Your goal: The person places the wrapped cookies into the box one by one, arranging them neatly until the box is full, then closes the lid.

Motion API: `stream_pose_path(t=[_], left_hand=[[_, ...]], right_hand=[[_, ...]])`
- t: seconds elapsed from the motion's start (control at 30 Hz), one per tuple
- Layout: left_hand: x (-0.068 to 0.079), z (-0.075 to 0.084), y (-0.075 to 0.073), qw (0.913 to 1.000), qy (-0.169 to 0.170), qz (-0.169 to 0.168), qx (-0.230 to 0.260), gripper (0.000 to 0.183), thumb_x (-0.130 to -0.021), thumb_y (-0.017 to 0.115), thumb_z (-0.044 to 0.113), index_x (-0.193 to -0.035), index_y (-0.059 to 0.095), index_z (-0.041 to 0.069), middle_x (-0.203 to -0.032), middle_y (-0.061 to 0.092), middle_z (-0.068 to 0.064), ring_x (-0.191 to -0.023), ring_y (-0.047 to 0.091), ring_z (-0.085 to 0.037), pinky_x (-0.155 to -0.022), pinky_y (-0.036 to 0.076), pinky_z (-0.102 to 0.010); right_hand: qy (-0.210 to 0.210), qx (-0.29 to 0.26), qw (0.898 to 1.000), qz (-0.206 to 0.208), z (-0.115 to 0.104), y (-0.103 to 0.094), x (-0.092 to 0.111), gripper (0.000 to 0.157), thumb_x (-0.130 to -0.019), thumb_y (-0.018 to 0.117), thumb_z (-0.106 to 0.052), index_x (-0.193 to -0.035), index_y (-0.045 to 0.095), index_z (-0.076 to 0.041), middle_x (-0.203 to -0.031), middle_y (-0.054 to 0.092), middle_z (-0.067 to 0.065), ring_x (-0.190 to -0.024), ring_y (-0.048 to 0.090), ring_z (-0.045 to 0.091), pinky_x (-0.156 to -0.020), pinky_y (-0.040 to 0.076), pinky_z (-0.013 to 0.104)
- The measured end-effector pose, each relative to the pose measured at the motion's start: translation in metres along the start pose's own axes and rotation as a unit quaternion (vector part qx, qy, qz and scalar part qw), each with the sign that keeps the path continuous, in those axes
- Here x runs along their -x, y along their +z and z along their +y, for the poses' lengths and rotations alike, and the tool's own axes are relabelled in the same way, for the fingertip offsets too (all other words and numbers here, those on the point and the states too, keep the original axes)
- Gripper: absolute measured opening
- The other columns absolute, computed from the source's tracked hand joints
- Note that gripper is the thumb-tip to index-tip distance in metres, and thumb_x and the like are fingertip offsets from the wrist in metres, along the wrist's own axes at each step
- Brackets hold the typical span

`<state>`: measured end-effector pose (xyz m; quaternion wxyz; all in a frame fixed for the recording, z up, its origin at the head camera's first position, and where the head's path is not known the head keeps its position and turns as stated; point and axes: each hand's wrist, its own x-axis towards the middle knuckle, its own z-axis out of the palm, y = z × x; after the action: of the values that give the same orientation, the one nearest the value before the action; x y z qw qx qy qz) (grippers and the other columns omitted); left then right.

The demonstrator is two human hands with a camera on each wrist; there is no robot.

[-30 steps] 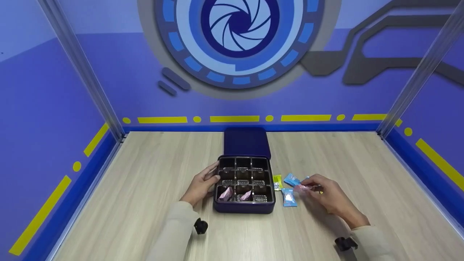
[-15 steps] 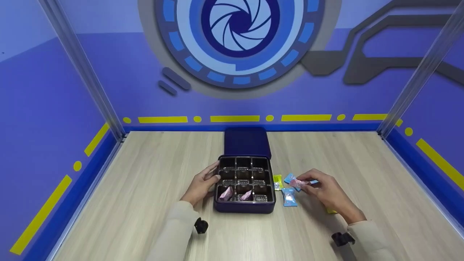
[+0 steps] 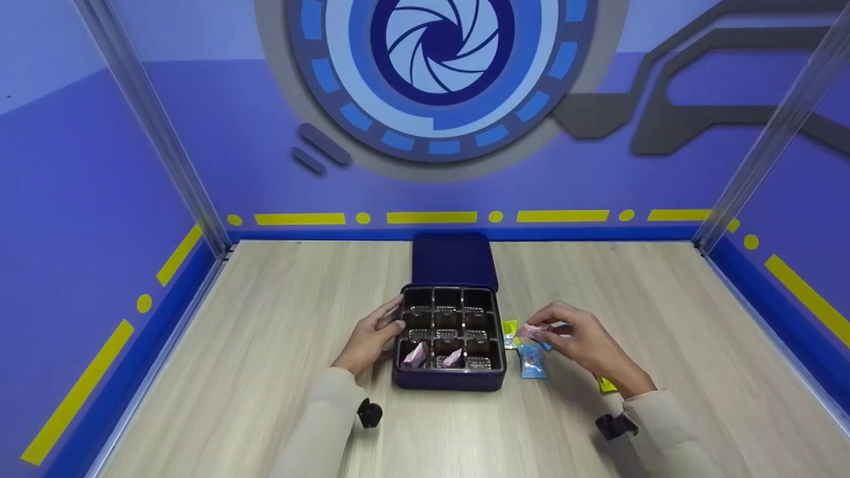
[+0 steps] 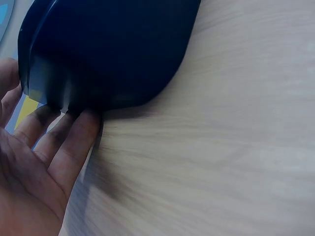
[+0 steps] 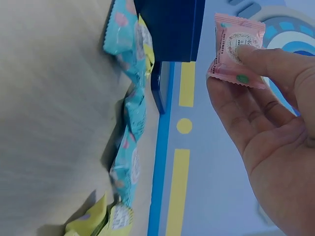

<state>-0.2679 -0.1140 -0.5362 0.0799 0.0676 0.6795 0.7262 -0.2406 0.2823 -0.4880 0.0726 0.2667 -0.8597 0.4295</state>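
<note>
A dark blue box (image 3: 448,380) with a clear divided tray stands on the table, its lid part (image 3: 454,260) lying behind it. My left hand (image 3: 366,340) holds the box by its left side, the thumb at the rim; in the left wrist view, fingertips (image 4: 88,123) touch its lower edge. Pink wrapped candies lie in the front-left compartment (image 3: 415,355) and the front-middle one. To the right of the box, my right hand (image 3: 584,342) pinches a pink wrapped candy (image 5: 238,49) between thumb and fingers, raised above the table.
Loose candies lie right of the box: a blue one (image 3: 531,362), a yellow one (image 3: 509,332) beside the box wall, and another yellow one (image 3: 607,384) partly under the right wrist. More blue candies (image 5: 125,162) show in the right wrist view. Printed walls enclose the table (image 3: 299,285).
My right hand, with the pink candy, has moved left toward the box, uncovering a yellow candy near the wrist. The left hand and box have stayed put.
</note>
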Motion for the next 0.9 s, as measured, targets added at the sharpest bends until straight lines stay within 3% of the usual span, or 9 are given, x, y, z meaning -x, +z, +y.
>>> stream_pose_path(t=[0.27, 0.47, 0.9], left_hand=[[0.001, 0.002, 0.000, 0.9998, 0.014, -0.011, -0.013, 0.059, -0.107, 0.059, 0.001, -0.163, 0.041, 0.003, -0.157, 0.047, -0.027, -0.136, 0.057, -0.039, -0.102, 0.056, -0.042], [0.001, 0.002, 0.000, 0.9999, 0.007, -0.008, -0.009, 0.059, -0.106, 0.059, 0.001, -0.162, 0.041, 0.004, -0.158, 0.046, -0.027, -0.136, 0.057, -0.039, -0.099, 0.058, -0.043], [0.001, 0.000, -0.001, 0.9999, -0.004, -0.009, -0.002, 0.060, -0.106, 0.061, 0.003, -0.163, 0.042, 0.006, -0.160, 0.045, -0.025, -0.136, 0.057, -0.039, -0.099, 0.058, -0.046]], right_hand=[[-0.027, -0.013, 0.999, -0.018, -0.006, 0.006, -0.010, 0.022, -0.096, 0.077, 0.003, -0.112, 0.077, -0.012, -0.109, 0.073, 0.002, -0.098, 0.071, 0.024, -0.085, 0.062, 0.033], [-0.031, -0.036, 0.998, -0.040, -0.010, 0.009, -0.017, 0.019, -0.096, 0.077, 0.000, -0.111, 0.077, -0.013, -0.109, 0.073, 0.003, -0.098, 0.068, 0.021, -0.085, 0.062, 0.034], [-0.090, -0.044, 0.991, -0.085, -0.019, 0.019, -0.027, 0.022, -0.095, 0.078, 0.002, -0.109, 0.076, -0.014, -0.107, 0.072, 0.003, -0.095, 0.068, 0.022, -0.082, 0.063, 0.035]])
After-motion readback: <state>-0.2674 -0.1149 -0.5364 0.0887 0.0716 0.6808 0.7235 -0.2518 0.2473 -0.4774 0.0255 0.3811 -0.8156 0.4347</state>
